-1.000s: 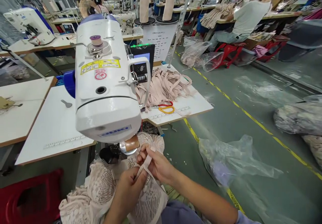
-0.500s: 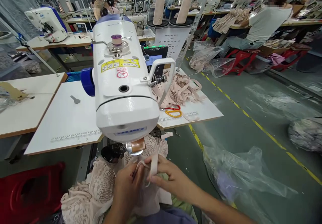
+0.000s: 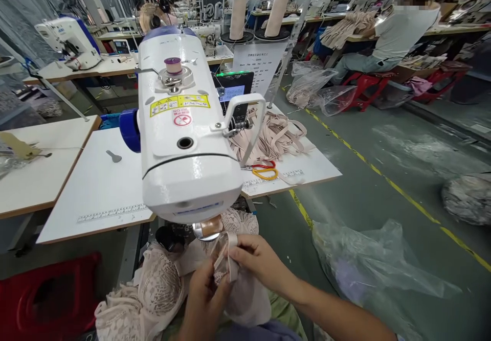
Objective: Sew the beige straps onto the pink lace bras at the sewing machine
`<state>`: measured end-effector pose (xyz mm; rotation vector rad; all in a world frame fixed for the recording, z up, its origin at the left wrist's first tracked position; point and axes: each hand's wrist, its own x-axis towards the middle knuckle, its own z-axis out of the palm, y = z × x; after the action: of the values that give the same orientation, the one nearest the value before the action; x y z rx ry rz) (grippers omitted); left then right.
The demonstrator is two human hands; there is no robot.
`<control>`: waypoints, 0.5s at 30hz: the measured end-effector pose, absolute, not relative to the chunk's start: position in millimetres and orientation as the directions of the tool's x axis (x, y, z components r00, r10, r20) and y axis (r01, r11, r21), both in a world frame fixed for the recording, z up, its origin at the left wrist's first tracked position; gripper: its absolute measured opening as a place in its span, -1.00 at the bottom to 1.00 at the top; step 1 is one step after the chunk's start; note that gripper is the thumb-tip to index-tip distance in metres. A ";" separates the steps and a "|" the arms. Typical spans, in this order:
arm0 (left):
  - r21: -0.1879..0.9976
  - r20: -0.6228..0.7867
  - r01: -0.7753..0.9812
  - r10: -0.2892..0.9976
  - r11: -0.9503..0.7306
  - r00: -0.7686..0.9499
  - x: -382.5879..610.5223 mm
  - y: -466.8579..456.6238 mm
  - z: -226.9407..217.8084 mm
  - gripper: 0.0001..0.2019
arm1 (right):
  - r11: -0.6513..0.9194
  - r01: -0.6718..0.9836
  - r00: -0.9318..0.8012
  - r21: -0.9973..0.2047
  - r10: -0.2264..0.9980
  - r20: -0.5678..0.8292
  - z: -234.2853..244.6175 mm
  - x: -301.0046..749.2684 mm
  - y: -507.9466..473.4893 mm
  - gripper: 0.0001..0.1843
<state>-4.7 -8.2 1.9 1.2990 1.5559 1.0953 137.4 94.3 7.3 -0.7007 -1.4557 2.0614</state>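
Note:
Both hands are in front of a white sewing machine (image 3: pixel 190 141), below its head. My right hand (image 3: pixel 261 259) pinches a beige strap (image 3: pixel 232 259) that is folded into a loop. With closed fingers, my left hand (image 3: pixel 209 292) grips the thin fabric edge of a beige lace bra (image 3: pixel 159 285) close beside the strap. The bra's lace cups spread to the left and under the machine head; sheer fabric hangs below my hands onto the lap. What lies between the left fingertips is partly hidden.
Red-and-yellow-handled scissors (image 3: pixel 264 170) and a pile of beige straps (image 3: pixel 272 134) lie on the table's right side. A grey flat tool (image 3: pixel 114 156) is on the left. A red stool (image 3: pixel 49 295) stands lower left. Plastic bags (image 3: pixel 368 259) lie on the floor.
My right hand has brought the strap down and folded it into a loop at the fabric edge. My left hand has shifted slightly right and lower. The view has tilted a little.

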 end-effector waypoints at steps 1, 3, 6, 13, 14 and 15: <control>0.947 -0.010 0.311 0.973 0.084 -0.231 -1.3 -10.9 -3.6 -0.81 | -0.350 -0.114 -0.742 -0.930 0.653 -0.154 8.7 136.7 98.1 -0.61; 0.889 0.168 0.457 0.932 -0.003 -0.322 0.6 -13.5 -11.2 -0.78 | -0.396 -0.087 -0.741 -0.914 0.639 -0.207 11.2 136.8 108.4 -0.62; 0.707 0.384 0.677 0.915 -0.204 -0.125 -10.5 -6.8 -6.3 -0.67 | -0.403 -0.092 -0.685 -0.911 0.689 -0.236 11.9 137.9 130.2 -0.63; 0.769 0.054 0.629 0.970 0.111 -0.236 -39.4 23.8 29.5 -0.69 | -0.237 -0.055 -0.629 -0.970 0.763 -0.151 7.1 115.6 180.2 -0.72; 0.777 0.022 0.615 0.970 0.136 -0.243 -40.3 25.8 32.2 -0.68 | -0.207 -0.064 -0.609 -0.976 0.783 -0.126 9.3 110.8 183.7 -0.73; 0.780 -0.002 0.606 0.969 0.157 -0.248 -40.5 27.0 34.7 -0.68 | -0.180 -0.076 -0.591 -0.981 0.800 -0.101 12.2 106.3 186.2 -0.73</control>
<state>-40.5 27.0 34.7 1.4926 1.9239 0.9208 106.3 186.2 12.2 -0.8559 -1.4698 1.8339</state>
